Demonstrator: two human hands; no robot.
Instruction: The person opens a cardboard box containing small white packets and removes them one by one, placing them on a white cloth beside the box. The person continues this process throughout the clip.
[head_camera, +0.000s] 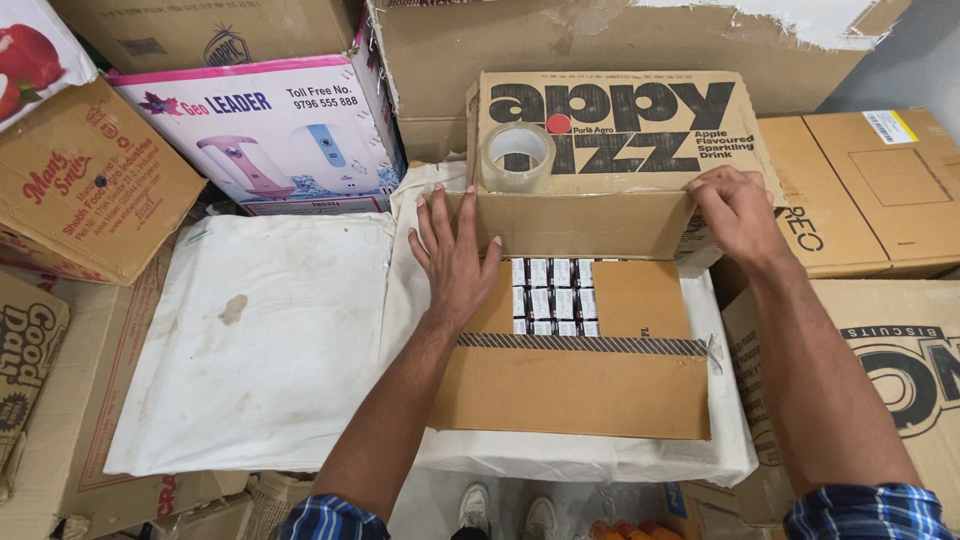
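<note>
A white cloth (260, 340) covers the surface at centre left. At upper left stands a white and pink appliance box (270, 130), with a tilted brown carton (85, 185) left of it. Plain brown cartons (880, 190) sit at the right edge. White shoes (505, 510) show at bottom centre.

Bright, even light falls from above. Shadows are soft and short, showing faintly under the left hand (455, 262) and along the open carton (575, 340) flaps. The white sheet (260, 340) shows no glare. Focus is sharp throughout, with slight wide-angle bending at the edges.
</note>
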